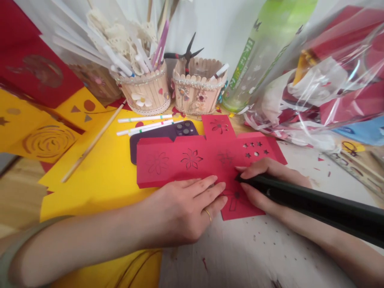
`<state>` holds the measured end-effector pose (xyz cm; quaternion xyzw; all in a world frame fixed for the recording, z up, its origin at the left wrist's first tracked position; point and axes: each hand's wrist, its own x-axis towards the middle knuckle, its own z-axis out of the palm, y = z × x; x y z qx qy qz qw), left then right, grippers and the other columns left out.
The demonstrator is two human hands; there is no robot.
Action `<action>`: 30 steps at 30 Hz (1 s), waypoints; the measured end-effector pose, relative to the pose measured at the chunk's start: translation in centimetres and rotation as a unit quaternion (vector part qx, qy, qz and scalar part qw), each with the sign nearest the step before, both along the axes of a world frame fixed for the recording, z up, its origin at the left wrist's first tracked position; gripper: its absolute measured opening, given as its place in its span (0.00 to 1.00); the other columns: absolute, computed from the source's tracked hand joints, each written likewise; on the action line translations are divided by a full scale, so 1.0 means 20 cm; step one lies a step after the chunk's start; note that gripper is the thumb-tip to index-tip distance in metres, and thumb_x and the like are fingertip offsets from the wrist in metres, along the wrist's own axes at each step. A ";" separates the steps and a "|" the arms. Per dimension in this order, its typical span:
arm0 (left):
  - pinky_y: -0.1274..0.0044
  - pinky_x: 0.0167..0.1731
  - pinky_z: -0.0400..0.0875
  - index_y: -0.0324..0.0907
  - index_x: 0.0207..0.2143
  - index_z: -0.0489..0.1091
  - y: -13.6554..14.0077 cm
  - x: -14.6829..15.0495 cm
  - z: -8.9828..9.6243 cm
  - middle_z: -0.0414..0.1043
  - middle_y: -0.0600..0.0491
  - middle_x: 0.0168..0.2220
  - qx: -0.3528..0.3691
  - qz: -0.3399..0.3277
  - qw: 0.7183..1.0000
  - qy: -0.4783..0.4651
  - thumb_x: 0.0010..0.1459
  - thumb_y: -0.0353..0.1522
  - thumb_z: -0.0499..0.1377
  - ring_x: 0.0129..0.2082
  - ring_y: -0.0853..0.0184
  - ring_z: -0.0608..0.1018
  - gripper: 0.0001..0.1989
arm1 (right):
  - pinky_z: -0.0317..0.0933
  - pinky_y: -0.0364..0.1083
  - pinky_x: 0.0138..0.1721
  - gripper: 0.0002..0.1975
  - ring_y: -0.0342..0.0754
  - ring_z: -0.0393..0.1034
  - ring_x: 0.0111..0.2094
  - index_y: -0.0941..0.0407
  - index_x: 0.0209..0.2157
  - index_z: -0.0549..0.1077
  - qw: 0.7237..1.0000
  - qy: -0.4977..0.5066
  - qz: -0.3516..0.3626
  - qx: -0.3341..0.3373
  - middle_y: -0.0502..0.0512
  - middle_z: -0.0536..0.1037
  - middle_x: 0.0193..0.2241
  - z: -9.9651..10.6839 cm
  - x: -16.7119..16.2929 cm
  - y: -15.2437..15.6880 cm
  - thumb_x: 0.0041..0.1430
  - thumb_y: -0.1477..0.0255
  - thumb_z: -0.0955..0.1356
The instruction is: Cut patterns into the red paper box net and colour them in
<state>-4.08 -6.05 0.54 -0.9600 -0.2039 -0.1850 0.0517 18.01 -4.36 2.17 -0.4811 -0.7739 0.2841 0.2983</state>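
Flat beneath the left fingers and partly beneath the right: a cross-shaped red card net (207,158), long axis side to side just ahead of the left fingers, one panel toward the wearer between both hands. Laid nearly straight on the card, gripping nothing: the fingers of the left hand (192,212). Pinched between thumb and index finger of the right hand (277,168): a thick black pen-shaped tool (315,206), tip aimed leftward at the card, just beside the left fingertips. Ahead of the right index finger: star-shaped cut-outs (265,151). Hidden under the left fingers: part of the near panel's drawn outline. Hard to tell: tip contact; pen or cutter. Cut off beyond the right fingers: the tool's rear end. Ahead of the left fingers, half covered: a purple phone (168,133).
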 end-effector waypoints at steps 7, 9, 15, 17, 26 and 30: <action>0.68 0.44 0.72 0.32 0.46 0.70 0.00 0.01 0.00 0.70 0.39 0.49 -0.023 0.002 0.999 -0.023 0.64 0.25 0.43 0.50 0.54 0.73 0.18 | 0.69 0.43 0.32 0.03 0.48 0.77 0.34 0.52 0.29 0.67 1.000 -0.022 0.006 0.014 0.49 0.78 0.26 -0.02 -0.01 0.00 0.52 0.73 0.67; 0.67 0.45 0.72 0.31 0.46 0.70 0.00 0.01 0.00 0.69 0.38 0.49 -0.033 0.000 0.999 -0.023 0.64 0.24 0.43 0.51 0.53 0.72 0.17 | 0.69 0.42 0.28 0.03 0.48 0.77 0.33 0.52 0.29 0.67 0.999 -0.033 0.015 0.020 0.50 0.78 0.27 -0.02 -0.01 0.00 0.52 0.74 0.67; 0.68 0.45 0.72 0.32 0.46 0.70 0.00 0.01 -0.01 0.69 0.39 0.50 -0.039 0.010 0.999 -0.031 0.63 0.25 0.46 0.51 0.55 0.72 0.15 | 0.68 0.41 0.25 0.04 0.47 0.76 0.29 0.51 0.30 0.67 0.998 -0.039 0.026 0.034 0.50 0.78 0.27 -0.03 0.00 0.00 0.51 0.75 0.67; 0.67 0.45 0.72 0.32 0.46 0.70 0.00 0.01 -0.01 0.69 0.39 0.50 -0.041 0.009 0.999 -0.031 0.63 0.25 0.45 0.50 0.54 0.72 0.16 | 0.69 0.43 0.27 0.04 0.48 0.76 0.30 0.51 0.30 0.67 0.999 -0.039 0.015 0.035 0.50 0.78 0.27 -0.03 0.00 0.00 0.52 0.74 0.67; 0.67 0.45 0.73 0.32 0.45 0.71 0.00 0.01 0.00 0.70 0.39 0.49 -0.048 0.012 0.998 -0.047 0.64 0.24 0.44 0.49 0.53 0.73 0.17 | 0.70 0.43 0.32 0.04 0.48 0.77 0.34 0.50 0.30 0.67 0.998 -0.053 -0.004 0.025 0.49 0.79 0.28 -0.03 0.00 -0.01 0.52 0.72 0.67; 0.67 0.45 0.72 0.31 0.45 0.71 0.00 0.01 0.00 0.69 0.38 0.49 -0.050 0.006 0.998 -0.041 0.64 0.24 0.44 0.50 0.53 0.72 0.17 | 0.70 0.43 0.33 0.04 0.46 0.76 0.33 0.50 0.30 0.67 0.999 -0.049 -0.006 0.024 0.48 0.79 0.28 -0.03 0.00 -0.01 0.52 0.72 0.67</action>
